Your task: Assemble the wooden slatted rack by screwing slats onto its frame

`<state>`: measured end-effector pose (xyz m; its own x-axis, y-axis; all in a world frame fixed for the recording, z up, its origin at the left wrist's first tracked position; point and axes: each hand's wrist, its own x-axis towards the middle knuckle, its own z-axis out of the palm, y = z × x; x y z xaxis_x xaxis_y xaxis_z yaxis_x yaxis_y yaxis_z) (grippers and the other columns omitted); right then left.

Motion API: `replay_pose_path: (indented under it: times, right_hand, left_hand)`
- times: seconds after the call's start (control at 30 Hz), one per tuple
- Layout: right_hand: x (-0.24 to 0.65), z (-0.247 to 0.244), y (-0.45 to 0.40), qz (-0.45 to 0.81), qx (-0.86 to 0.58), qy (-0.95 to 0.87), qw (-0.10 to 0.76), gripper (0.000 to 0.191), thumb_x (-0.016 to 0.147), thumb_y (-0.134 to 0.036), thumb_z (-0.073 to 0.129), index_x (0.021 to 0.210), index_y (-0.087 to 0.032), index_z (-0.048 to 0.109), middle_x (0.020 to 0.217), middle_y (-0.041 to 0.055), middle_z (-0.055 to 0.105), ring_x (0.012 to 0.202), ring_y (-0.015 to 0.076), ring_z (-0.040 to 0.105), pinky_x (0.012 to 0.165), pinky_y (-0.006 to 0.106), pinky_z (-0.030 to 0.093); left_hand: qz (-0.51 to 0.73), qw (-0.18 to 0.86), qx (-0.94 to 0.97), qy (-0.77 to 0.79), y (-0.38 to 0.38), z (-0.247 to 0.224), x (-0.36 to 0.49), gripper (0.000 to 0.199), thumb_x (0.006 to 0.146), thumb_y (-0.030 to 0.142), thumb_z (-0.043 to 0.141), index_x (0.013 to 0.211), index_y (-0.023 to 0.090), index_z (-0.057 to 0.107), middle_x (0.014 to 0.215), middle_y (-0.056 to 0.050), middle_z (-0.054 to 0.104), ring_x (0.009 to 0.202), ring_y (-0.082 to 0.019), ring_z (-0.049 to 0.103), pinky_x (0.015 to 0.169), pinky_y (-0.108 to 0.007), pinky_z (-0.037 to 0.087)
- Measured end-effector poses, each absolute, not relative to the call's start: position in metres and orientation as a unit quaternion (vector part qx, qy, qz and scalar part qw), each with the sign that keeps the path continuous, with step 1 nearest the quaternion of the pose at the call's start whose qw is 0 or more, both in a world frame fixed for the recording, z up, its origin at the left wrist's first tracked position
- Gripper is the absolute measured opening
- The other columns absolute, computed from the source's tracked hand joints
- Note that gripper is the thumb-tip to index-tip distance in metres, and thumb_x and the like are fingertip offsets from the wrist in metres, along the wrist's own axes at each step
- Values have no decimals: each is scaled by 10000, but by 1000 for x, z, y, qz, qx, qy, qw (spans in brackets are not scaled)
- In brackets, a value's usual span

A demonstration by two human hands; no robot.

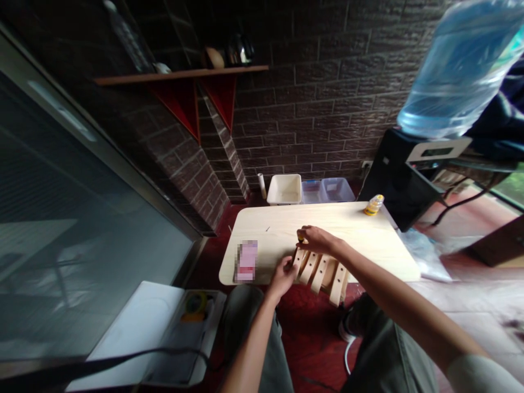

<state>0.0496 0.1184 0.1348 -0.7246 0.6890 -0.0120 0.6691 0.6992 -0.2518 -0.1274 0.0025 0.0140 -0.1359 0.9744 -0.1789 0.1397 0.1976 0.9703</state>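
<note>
A wooden slatted piece lies at the table's near edge, with several pale strips that carry dark dots, holes or screw heads. My left hand grips its left end, fingers curled around the wood. Over the upper left corner, my right hand is closed around a small black-and-yellow tool, mostly hidden by the fingers. It looks like a short screwdriver handle, pointing down at the leftmost strip. Whether its tip touches the wood cannot be seen. A thin dark item like a screw rests on the table to the left.
The light wooden table bears a pink package and a yellow-capped bottle. Behind it stand a white bin and clear bins. An open white case lies lower left; a water dispenser stands right.
</note>
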Motion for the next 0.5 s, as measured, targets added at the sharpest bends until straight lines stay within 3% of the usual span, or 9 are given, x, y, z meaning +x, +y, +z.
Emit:
replay_pose_path:
  times: [0.17, 0.3, 0.4, 0.5]
  right_hand:
    - [57, 134, 110, 114, -369, -919, 73, 215, 931, -359, 622, 970, -151, 664, 1001, 108, 665, 958, 206, 597, 837, 295, 414]
    - [56, 132, 96, 64, -405, -908, 83, 250, 926, -407, 622, 961, -162, 662, 1048, 132, 654, 1057, 256, 564, 898, 357, 371]
    - [53, 129, 84, 80, -424, -899, 78, 219, 943, -380, 589, 968, -168, 638, 974, 106, 683, 964, 233, 607, 864, 338, 362]
    - [52, 125, 70, 135, -446, -882, 63, 163, 946, -321, 566, 1030, -187, 605, 911, 68, 705, 796, 189, 637, 708, 281, 352]
  left_hand:
    - [434, 497, 455, 598, 12, 22, -125, 403, 820, 363, 704, 1175, 182, 641, 1269, -129, 659, 1191, -259, 610, 1050, -418, 458]
    - [408, 488, 462, 618, 21, 17, -127, 359, 824, 367, 698, 1127, 182, 646, 1130, -105, 701, 1075, -237, 651, 970, -386, 498]
    - [363, 451, 483, 657, 19, 6, -126, 433, 840, 463, 665, 1154, 169, 614, 1067, -112, 700, 1049, -252, 651, 946, -400, 501]
    - [340, 443, 512, 652, 10, -4, -126, 510, 855, 514, 630, 1227, 174, 556, 1071, -118, 700, 1025, -260, 661, 932, -411, 502]
